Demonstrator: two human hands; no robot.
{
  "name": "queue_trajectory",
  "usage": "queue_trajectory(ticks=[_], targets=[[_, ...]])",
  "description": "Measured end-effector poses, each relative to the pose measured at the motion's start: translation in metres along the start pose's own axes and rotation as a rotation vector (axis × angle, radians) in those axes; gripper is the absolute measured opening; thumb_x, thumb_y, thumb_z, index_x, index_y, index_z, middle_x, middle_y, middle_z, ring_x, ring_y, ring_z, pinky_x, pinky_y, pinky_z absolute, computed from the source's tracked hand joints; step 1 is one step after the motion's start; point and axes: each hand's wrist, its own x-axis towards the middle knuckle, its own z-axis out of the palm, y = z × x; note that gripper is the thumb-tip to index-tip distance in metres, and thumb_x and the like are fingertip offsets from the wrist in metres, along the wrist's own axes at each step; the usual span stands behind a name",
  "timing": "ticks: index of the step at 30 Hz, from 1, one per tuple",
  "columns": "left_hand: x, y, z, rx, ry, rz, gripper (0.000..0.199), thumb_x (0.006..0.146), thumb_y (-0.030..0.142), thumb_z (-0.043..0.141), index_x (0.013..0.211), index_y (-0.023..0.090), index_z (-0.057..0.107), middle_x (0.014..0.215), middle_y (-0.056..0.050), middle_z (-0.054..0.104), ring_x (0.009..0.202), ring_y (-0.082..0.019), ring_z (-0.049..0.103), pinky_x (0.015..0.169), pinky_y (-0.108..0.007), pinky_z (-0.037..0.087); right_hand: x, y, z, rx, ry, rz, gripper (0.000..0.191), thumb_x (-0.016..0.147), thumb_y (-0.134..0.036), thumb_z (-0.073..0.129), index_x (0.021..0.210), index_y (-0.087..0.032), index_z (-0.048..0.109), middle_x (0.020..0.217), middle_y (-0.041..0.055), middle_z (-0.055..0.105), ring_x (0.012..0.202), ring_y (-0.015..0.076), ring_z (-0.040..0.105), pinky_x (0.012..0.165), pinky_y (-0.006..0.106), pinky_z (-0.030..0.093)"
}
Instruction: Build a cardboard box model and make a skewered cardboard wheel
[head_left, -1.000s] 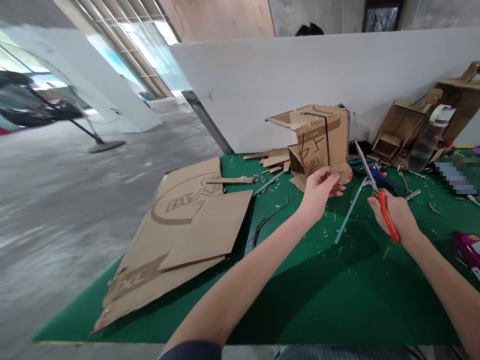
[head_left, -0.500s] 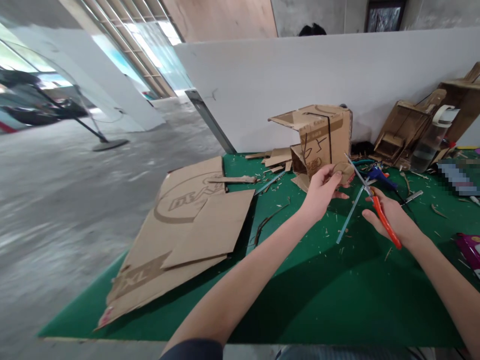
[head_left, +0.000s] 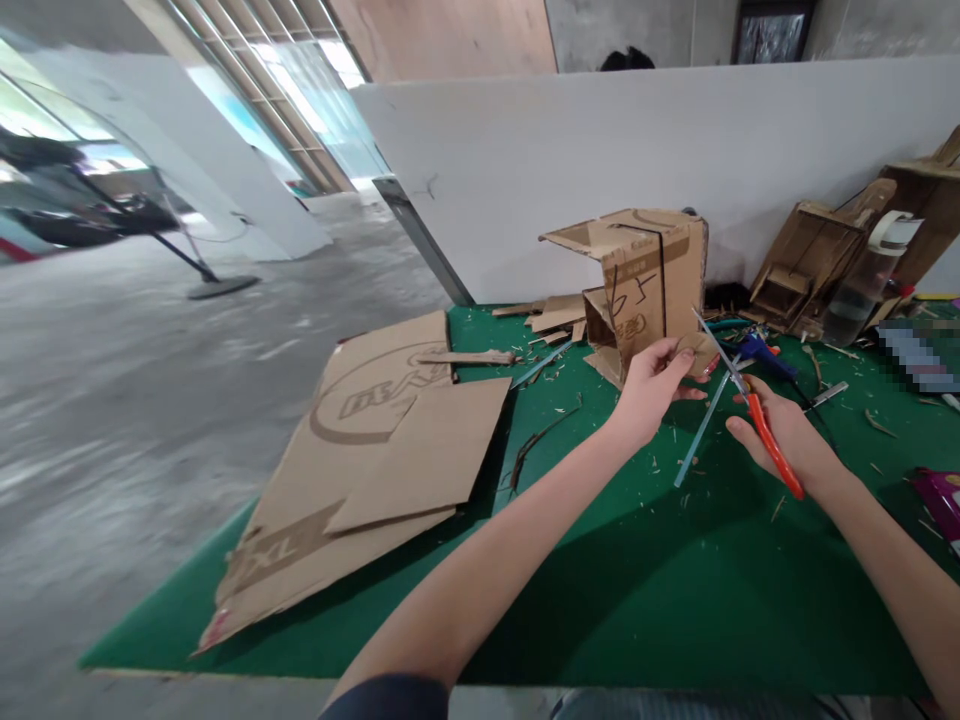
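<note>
The left hand (head_left: pixel 654 385) is closed in a pinch, thumb on the near face of a cardboard disc (head_left: pixel 694 352), other fingers behind and poking out below. The right hand (head_left: pixel 787 435) is curled round the orange-handled scissors (head_left: pixel 772 450), its thumb jutting out to the side; from here I can't tell which fingers sit in the loops.

What's changed in the last second: the scissors stood apart from the disc, and now the blades lie across its right edge, looking nearly together. So card and tool have met up, I'd judge, for trimming, though whether the metal bites or only passes in front I can't make out.

The disc is held up off the tabletop (head_left: pixel 675 610), just this side of the box (head_left: pixel 651 285). It's small, brown and roundish, tipped a little, with a touch of red low on its right side that could be print or fingertip.

Below the blades lies a pale blue strip (head_left: pixel 697 440), with scraps scattered around. Off to the left is a big printed sheet (head_left: pixel 375 450); over to the right, a bottle (head_left: pixel 862 285) and, just beside it, a phone (head_left: pixel 919 355)
</note>
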Motion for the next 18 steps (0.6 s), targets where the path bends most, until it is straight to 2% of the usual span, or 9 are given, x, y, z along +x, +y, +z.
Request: queue_trajectory(ticks=[5,13,18], targets=[[-0.0005,-0.0007,0.0004,0.015,0.008,-0.002,0.020,0.083,0.029,0.065,0.093,0.012,0.065,0.088,-0.008,0.068,0.068,-0.012,0.064,0.058,-0.023,0.056,0.0015,0.0018,-0.0015,-0.103,-0.012,0.054,0.054,0.090,-0.054,0.049,0.129,-0.016,0.048,0.093,0.0124,0.072,0.092,0.0299,0.070,0.078,0.037,0.051],[0.0013,-0.0009,-0.0033,0.051,0.011,0.000,0.021,0.082,0.030,0.067,0.092,0.012,0.066,0.083,-0.006,0.066,0.069,-0.011,0.063,0.058,-0.022,0.054,0.0014,-0.0005,-0.0020,-0.274,0.003,0.042,0.049,0.095,-0.053,0.039,0.121,-0.014,0.053,0.080,0.0107,0.071,0.072,0.0277,0.069,0.064,0.033,0.046],[-0.0012,0.0041,-0.0016,0.039,0.023,-0.019,0.019,0.082,0.030,0.066,0.090,0.013,0.068,0.083,-0.005,0.066,0.069,-0.011,0.062,0.060,-0.024,0.054,0.0024,0.0013,-0.0015,-0.446,0.101,0.076,0.052,0.093,-0.063,0.033,0.091,-0.018,0.060,0.056,0.0074,0.061,0.051,0.0259,0.061,0.051,0.031,0.036]])
